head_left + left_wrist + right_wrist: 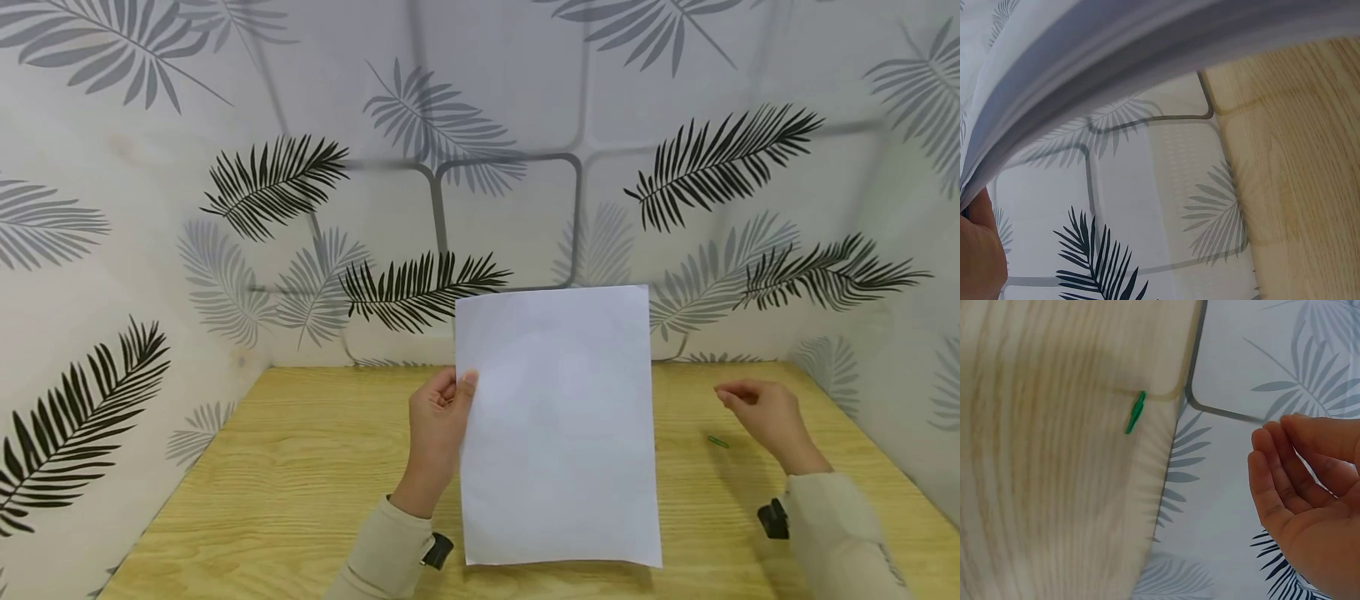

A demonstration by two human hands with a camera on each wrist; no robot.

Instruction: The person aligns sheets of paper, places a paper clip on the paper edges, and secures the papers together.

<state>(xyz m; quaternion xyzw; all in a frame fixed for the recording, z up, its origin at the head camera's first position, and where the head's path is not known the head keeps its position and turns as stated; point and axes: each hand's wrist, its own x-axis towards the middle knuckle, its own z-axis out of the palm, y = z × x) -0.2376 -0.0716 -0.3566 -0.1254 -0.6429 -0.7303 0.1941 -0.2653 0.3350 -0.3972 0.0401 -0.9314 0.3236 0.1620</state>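
Note:
Upright over the table stands a small stack of white paper sheets (558,433), its left edge pinched between the thumb and fingers of my left hand (441,417). From the left wrist, the layered sheets (1104,69) bow across the top, and only part of the left hand (982,250) shows. My right hand (768,417) is raised to the right of the paper, fingers loosely bent and the thumb tip near the fingertips. Nothing shows between those fingers in the right wrist view (1310,487). A green paper clip (717,442) lies on the table beside the right hand.
The light wood-grain table (300,467) meets a backdrop (510,225) printed with leaves and grey lines at its far edge. Patterned side panels rise left and right. Dark wrist devices (437,551) sit at both sleeves.

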